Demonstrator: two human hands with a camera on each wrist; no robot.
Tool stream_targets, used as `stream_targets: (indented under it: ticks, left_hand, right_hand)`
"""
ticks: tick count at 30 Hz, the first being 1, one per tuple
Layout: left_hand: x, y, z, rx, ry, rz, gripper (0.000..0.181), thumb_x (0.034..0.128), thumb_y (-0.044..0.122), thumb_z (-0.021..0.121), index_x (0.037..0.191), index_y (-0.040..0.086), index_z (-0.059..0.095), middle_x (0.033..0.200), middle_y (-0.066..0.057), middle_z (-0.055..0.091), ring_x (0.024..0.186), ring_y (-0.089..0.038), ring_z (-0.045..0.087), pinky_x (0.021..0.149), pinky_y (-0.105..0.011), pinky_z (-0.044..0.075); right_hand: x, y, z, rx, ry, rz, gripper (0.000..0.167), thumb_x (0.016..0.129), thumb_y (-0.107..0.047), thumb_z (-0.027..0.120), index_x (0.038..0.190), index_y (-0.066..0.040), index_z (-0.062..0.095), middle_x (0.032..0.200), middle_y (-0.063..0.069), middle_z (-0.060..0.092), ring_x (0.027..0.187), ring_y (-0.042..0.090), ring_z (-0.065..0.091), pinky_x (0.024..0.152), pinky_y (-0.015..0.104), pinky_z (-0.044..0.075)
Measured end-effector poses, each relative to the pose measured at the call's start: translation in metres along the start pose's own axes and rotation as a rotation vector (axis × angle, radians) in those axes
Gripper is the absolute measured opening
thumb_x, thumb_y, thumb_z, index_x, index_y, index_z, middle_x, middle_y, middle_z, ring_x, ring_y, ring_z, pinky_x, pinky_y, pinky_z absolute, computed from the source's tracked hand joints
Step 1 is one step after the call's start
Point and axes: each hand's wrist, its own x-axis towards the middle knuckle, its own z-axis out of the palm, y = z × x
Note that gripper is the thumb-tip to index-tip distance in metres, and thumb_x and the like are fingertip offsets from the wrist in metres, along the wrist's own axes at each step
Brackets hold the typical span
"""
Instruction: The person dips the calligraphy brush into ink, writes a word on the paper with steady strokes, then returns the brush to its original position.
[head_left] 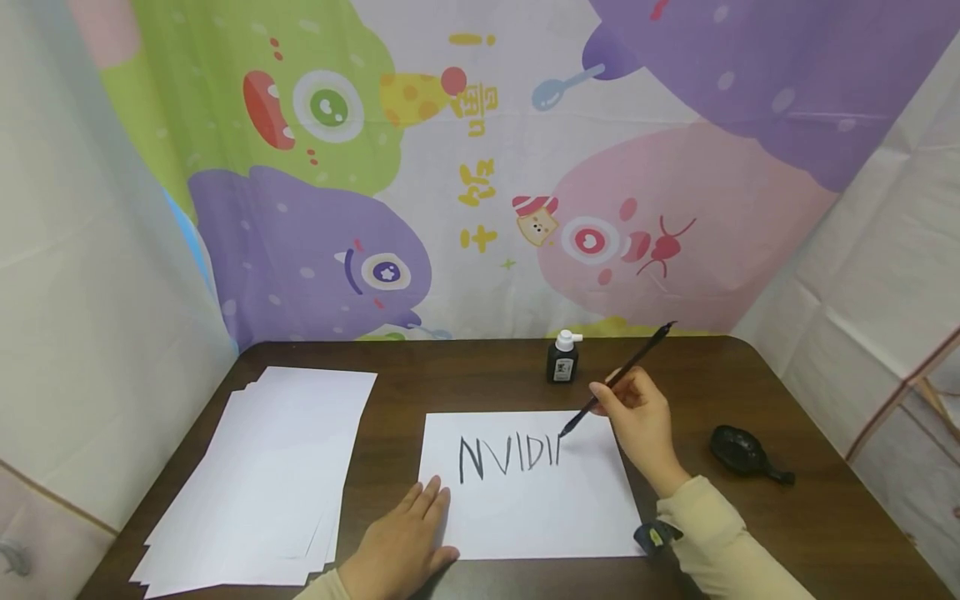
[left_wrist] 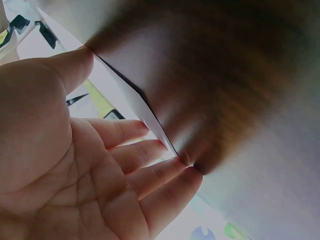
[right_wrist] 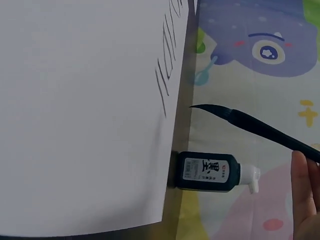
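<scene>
My right hand (head_left: 640,421) pinches a dark ink brush (head_left: 618,377) by the middle of its handle, the handle slanting up to the right. In the right wrist view the tip of the brush (right_wrist: 255,125) looks raised off the paper. Below it lies a white sheet (head_left: 540,517) with black letters "NVID" and two upright strokes after them; the tip is near the top of the last stroke. My left hand (head_left: 401,537) rests with extended fingers on the sheet's lower left edge; in the left wrist view its fingertips (left_wrist: 175,165) meet the paper's edge.
Several loose white sheets (head_left: 255,483) are stacked at the left of the brown table (head_left: 450,375). A black ink bottle (head_left: 562,362) with a white nozzle stands behind the written sheet. To the right lies a black ink dish (head_left: 742,450). A cartoon-printed curtain (head_left: 480,292) hangs behind.
</scene>
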Motion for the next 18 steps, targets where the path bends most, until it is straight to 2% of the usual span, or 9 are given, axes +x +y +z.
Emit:
stream_targets:
  ticks: [8,18]
  left_hand:
    - [0.000,0.000,0.002,0.003,-0.003,-0.006,0.073,0.0881,0.049,0.064,0.140,-0.001,0.050,0.148,-0.020,0.047,0.133,-0.038,0.050,0.101,-0.050,0.049]
    - [0.000,0.000,0.001,-0.002,-0.004,-0.008,0.073,0.0885,0.049,0.064,0.140,-0.001,0.050,0.149,-0.019,0.047,0.134,-0.038,0.049,0.101,-0.050,0.050]
  right_hand:
    - [0.004,0.016,0.001,0.040,0.083,0.045,0.022,0.084,0.004,0.071,0.086,0.013,0.051,0.079,-0.005,0.062,0.060,0.005,0.066,0.056,0.024,0.059]
    - [0.003,0.029,0.000,0.037,0.082,0.093,0.021,0.085,0.003,0.071,0.088,0.011,0.052,0.078,-0.006,0.062,0.063,0.004,0.066,0.059,0.025,0.060]
